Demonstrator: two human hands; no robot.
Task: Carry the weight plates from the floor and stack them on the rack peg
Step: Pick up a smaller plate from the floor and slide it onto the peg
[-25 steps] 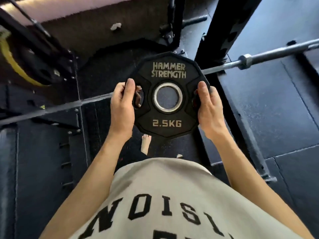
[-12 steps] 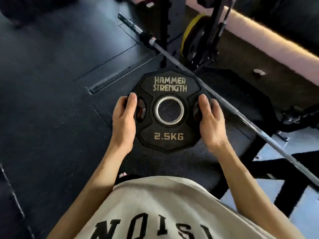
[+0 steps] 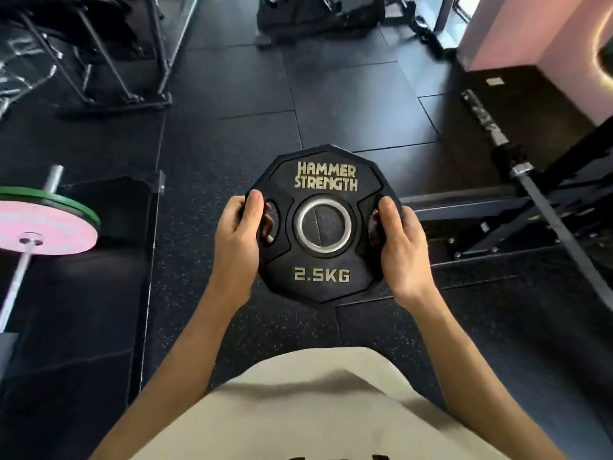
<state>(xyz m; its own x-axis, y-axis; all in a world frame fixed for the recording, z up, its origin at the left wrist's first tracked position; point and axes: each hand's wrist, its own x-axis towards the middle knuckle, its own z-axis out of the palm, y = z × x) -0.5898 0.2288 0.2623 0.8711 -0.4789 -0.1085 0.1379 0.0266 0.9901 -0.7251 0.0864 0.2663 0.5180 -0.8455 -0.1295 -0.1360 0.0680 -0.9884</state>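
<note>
Both hands, left hand (image 3: 236, 242) and right hand (image 3: 399, 249), grasped the black twelve-sided rubber 2.5 kg weight plate (image 3: 323, 224) by its side slots, held above the dark rubber floor (image 3: 348, 104).

The black weight plate (image 3: 323, 227) I hold reads "HAMMER STRENGTH" in gold raised letters near its top edge and "2.5KG" near its bottom edge, while the black lettering on my shirt (image 3: 318, 410) is cut off and unreadable.
</note>
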